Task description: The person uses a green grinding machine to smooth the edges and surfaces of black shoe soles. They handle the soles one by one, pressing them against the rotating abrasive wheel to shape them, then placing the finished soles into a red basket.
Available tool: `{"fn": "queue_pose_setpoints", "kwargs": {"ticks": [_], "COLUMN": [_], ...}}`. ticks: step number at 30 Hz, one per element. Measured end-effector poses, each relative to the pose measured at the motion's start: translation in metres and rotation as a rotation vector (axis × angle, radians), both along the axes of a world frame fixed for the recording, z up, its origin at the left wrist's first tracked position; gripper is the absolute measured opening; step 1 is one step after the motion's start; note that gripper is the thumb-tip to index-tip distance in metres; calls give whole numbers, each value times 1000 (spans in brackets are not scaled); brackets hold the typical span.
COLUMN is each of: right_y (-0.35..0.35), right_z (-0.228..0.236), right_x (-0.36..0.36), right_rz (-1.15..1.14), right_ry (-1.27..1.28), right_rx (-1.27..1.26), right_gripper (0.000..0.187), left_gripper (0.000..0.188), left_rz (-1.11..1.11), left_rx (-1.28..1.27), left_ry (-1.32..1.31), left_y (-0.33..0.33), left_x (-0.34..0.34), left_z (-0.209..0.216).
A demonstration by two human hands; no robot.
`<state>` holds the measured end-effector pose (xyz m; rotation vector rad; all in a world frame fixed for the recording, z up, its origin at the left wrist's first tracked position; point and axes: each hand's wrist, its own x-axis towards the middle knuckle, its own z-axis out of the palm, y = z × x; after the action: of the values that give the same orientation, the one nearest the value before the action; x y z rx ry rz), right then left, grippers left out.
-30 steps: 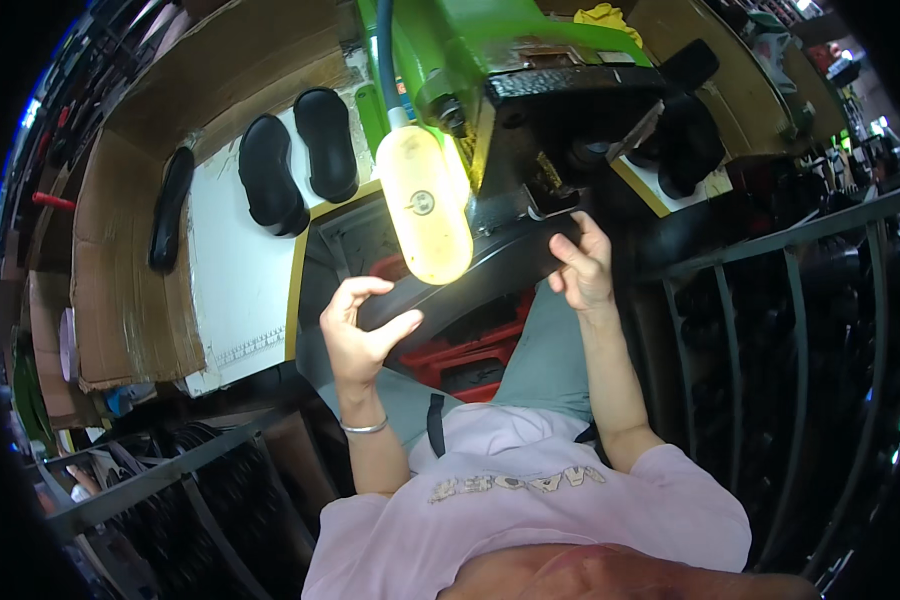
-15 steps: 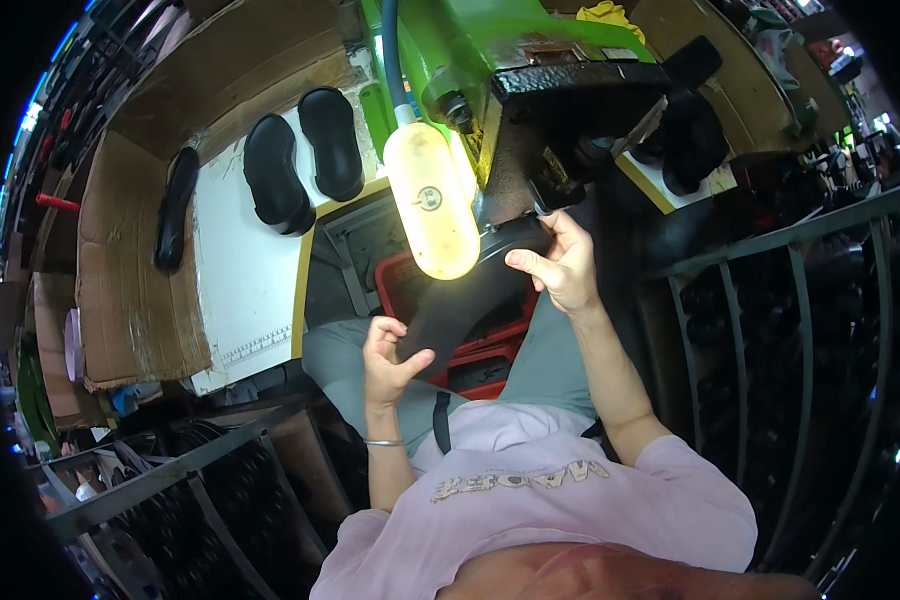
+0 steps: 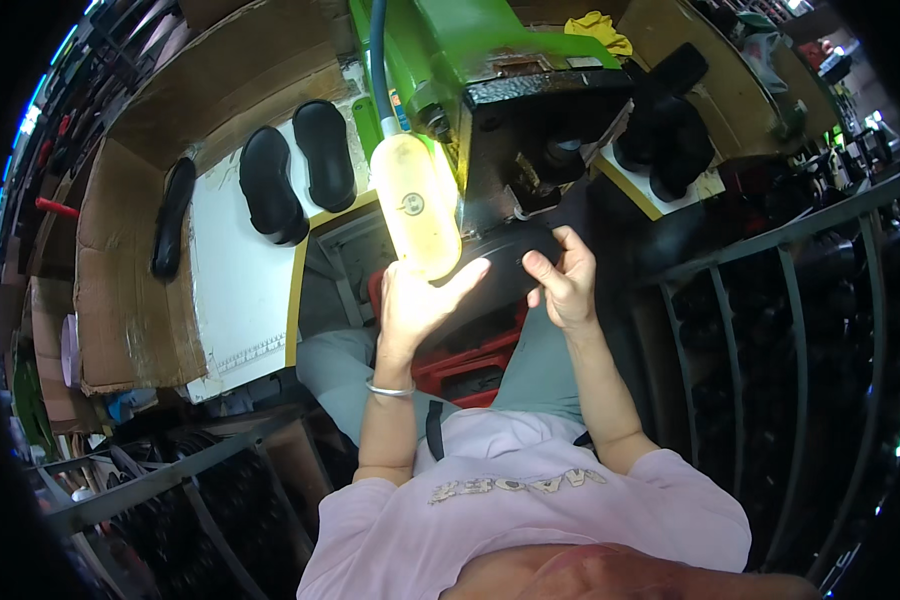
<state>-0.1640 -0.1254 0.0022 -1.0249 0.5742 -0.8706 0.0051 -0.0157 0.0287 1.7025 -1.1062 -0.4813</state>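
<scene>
A black shoe sole (image 3: 507, 243) spans the space between my two hands, tucked under the dark metal head (image 3: 520, 130) of a green machine. My left hand (image 3: 417, 303), brightly lit under the lamp, closes on its left end with the thumb lying along it. At the other end my right hand (image 3: 568, 280) grips it between thumb and fingers. The sole's far edge is close to the metal parts below the head; I cannot tell whether they touch. Part of the sole is dark and blurred.
A glowing yellow lamp (image 3: 415, 205) hangs just above my left hand. Black soles (image 3: 272, 185) lie on the white board (image 3: 235, 300) to the left, inside cardboard walls (image 3: 135, 290). More black pieces (image 3: 667, 145) are piled at right. Red crates (image 3: 465, 375) sit below; metal rails (image 3: 790, 235) flank me.
My left hand has moved up and to the right, from the sole's lower end to near the lamp. The sole has turned to lie more crosswise. My right hand keeps its hold.
</scene>
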Motion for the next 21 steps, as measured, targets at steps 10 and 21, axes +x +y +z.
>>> {"fn": "queue_pose_setpoints", "kwargs": {"ticks": [10, 21], "right_y": [17, 79], "right_z": [-1, -112], "right_x": [30, -44], "right_rz": [78, 539], "right_ry": [144, 251], "right_rx": [-252, 338], "right_gripper": [27, 80], "left_gripper": [29, 12], "left_rz": [24, -6], "left_rx": [-146, -300], "left_ry": [337, 352], "left_y": [46, -16], "left_x": [5, -35], "left_z": [-45, -49]}}
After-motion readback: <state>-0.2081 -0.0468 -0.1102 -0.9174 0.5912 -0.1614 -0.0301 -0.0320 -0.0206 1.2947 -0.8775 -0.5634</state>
